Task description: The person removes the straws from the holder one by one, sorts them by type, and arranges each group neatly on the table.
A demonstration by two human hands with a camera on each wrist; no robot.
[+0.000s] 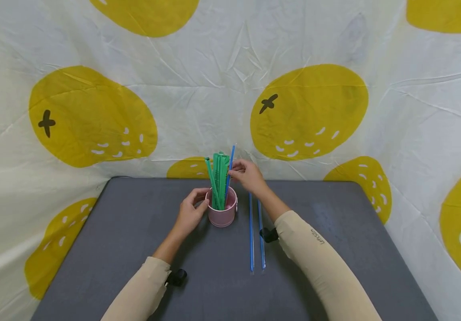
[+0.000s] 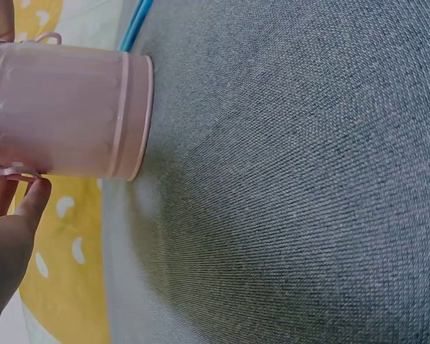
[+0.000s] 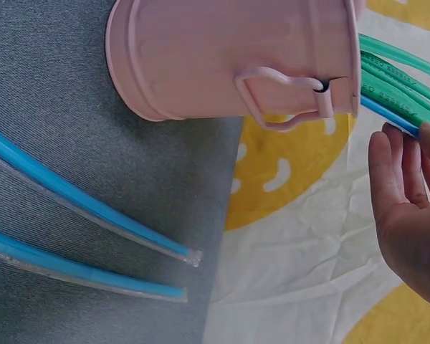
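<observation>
A small pink bucket (image 1: 222, 213) stands upright on the grey table (image 1: 134, 249), with several green wrapped straws (image 1: 218, 178) sticking up out of it. My left hand (image 1: 203, 201) grips the bucket's left side; in the left wrist view its fingers (image 2: 18, 208) touch the bucket (image 2: 64, 107) by the handle. My right hand (image 1: 234, 171) pinches a blue straw (image 1: 230, 166) that stands in the bucket beside the green ones. The right wrist view shows the bucket (image 3: 229, 57), the green straws (image 3: 398, 72), this blue straw (image 3: 387, 115) and the hand (image 3: 408, 208).
Two more blue wrapped straws (image 1: 251, 236) (image 1: 261, 236) lie side by side on the table right of the bucket, under my right forearm; they appear too in the right wrist view (image 3: 79, 201) (image 3: 79, 269). A white cloth with yellow fruit shapes (image 1: 306, 111) hangs behind and around the table.
</observation>
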